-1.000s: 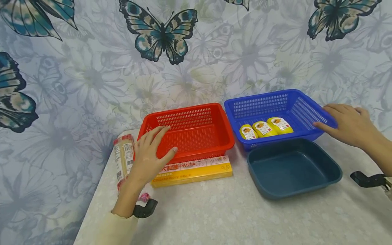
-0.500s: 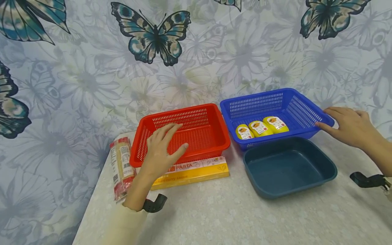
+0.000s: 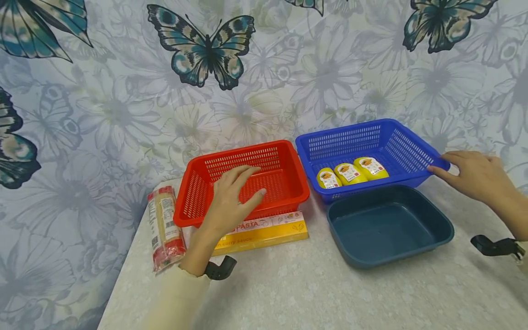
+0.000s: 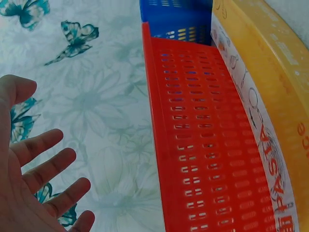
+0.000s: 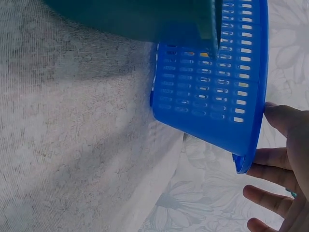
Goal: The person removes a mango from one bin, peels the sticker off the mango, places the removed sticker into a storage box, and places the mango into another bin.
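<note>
In the head view my left hand (image 3: 231, 206) hovers over the red basket (image 3: 303, 185), fingers spread and slightly bent, holding nothing. The left wrist view shows its fingers apart from the basket wall. My right hand (image 3: 478, 176) is at the right corner of the blue basket (image 3: 340, 145). In the right wrist view its thumb and index finger pinch the rim, and the other fingers stay off it. Three yellow rounded packs (image 3: 348, 173) with white labels lie along the blue basket's near side.
A yellow pasta box (image 3: 266, 236) lies in front of the red basket. To its left is a clear pack of noodles (image 3: 167, 224) with red ends. A dark teal tub (image 3: 389, 233) stands before the blue basket. The patterned wall backdrop (image 3: 255, 110) rises behind the table.
My left hand has moved right, from the red basket's left side to over its middle. My right hand's fingers have slid slightly outward and down at the blue basket's corner.
</note>
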A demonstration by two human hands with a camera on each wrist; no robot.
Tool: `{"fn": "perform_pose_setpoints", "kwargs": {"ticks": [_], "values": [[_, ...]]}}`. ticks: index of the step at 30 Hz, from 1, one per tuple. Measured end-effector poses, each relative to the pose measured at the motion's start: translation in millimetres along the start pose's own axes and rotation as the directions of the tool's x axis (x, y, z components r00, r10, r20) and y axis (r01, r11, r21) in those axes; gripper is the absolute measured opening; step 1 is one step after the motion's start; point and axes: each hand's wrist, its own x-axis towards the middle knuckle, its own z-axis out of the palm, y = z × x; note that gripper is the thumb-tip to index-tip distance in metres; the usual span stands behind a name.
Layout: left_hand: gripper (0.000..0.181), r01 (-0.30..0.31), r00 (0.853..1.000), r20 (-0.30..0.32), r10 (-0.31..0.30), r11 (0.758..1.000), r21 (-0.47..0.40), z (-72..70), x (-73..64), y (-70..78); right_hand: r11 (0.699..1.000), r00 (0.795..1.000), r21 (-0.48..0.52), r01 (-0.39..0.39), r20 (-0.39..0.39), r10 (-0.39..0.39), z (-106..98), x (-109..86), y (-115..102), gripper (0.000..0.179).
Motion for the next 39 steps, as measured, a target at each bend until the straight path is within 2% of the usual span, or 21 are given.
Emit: {"fn": "perform_pose_setpoints", "kwargs": {"ticks": [11, 21, 33, 39], "values": [[0.053, -0.041, 0.999, 0.013, 0.042, 0.997, -0.062, 15.8, 23.2, 13.7, 0.998, 0.999, 0.060, -0.035, 0.011, 0.034, 2.6, -1.8, -1.3, 0.074], [0.056, -0.039, 0.994, 0.091, 0.055, 0.986, -0.163, 33.1, 49.3, 28.5, 0.995, 0.999, 0.089, -0.042, 0.004, 0.042, 7.3, -4.8, -0.1, 0.076], [0.060, -0.029, 0.982, 0.179, 0.062, 0.984, -0.178, 44.4, 80.5, 46.1, 0.996, 0.999, 0.082, -0.031, -0.010, 0.032, 9.4, -5.5, -0.7, 0.074], [0.059, -0.064, 0.975, 0.200, 0.095, 0.986, -0.154, 51.1, 102.1, 54.8, 0.995, 0.999, 0.096, -0.031, -0.017, 0.033, 9.8, -5.9, -2.0, 0.073]]}}
